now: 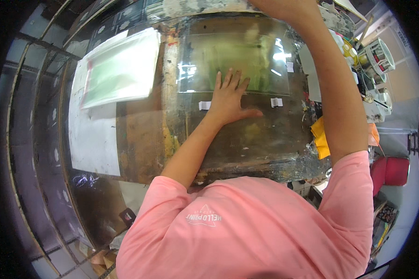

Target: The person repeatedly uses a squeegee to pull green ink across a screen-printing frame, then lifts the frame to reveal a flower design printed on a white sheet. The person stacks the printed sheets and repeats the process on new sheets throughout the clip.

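My left hand [229, 100] lies flat, fingers spread, with its fingertips on the near edge of a clear plastic sheet [195, 69]. The sheet rests on the dark, paint-stained tabletop [233, 144] and reflects bright light. Small white folded paper tabs lie around it: one tab [204, 105] beside my left wrist, another tab [276, 102] right of my thumb, and a third tab [290, 67] by the sheet's right edge. My right arm reaches up past the sheet's right side. Only the wrist end of my right hand [284, 8] shows at the top edge; its fingers are out of the picture.
A stack of clear plastic sheets [121, 69] lies on the left over white paper [95, 139]. White tubs [379, 56] and bottles crowd the right side. A yellow cloth [320, 138] hangs at the table's right edge. Metal rack bars [33, 116] stand at far left, a red chair [395, 171] at far right.
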Demonstrator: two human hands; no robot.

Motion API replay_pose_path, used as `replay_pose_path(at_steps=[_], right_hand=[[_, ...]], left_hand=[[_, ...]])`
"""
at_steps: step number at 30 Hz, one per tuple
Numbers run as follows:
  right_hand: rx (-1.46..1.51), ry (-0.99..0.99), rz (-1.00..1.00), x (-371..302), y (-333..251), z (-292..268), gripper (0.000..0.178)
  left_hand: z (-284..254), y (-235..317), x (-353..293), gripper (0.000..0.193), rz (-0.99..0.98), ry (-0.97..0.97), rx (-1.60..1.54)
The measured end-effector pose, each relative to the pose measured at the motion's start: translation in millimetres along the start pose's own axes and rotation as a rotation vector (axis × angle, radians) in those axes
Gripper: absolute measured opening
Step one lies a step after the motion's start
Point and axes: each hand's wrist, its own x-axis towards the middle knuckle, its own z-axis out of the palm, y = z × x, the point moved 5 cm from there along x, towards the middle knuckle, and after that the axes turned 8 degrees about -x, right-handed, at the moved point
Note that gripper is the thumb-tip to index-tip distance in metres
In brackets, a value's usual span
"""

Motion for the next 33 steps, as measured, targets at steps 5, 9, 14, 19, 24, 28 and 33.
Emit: replay_pose_path(at_steps=[5, 9, 14, 19, 24, 28, 33], right_hand=[[0.022, 0.010, -0.008, 3.4, 3.9, 3.5, 0.049], [0.017, -0.005, 0.010, 8.3, 6.5, 4.0, 0.050], [-0.021, -0.047, 0.021, 11.5, 3.6, 1.1, 0.053], [-0.003, -0.173, 0.081, 14.5, 6.0, 3.4, 0.054], [-0.007, -0.081, 0.002, 13.9, 3.7, 0.4, 0.055], [-0.027, 0.010, -0.004, 9.1, 2.3, -1.6, 0.054], [-0.030, -0.064, 0.037, 16.2, 4.0, -0.1, 0.053]], left_hand=[[15.3, 10.4, -7.4, 0.113, -0.016, 0.070, -0.013], [17.0, 12.9, -11.9, 0.110, 0.003, 0.062, -0.009], [19.8, 21.2, -0.4, 0.110, 0.020, 0.060, -0.012], [36.2, 32.4, 18.1, 0.113, 0.048, 0.032, -0.041], [41.3, 34.5, 15.5, 0.115, 0.035, 0.010, -0.021], [41.1, 34.5, 14.9, 0.116, 0.045, 0.003, -0.026], [45.0, 33.3, 14.5, 0.115, 0.061, 0.026, -0.038]])
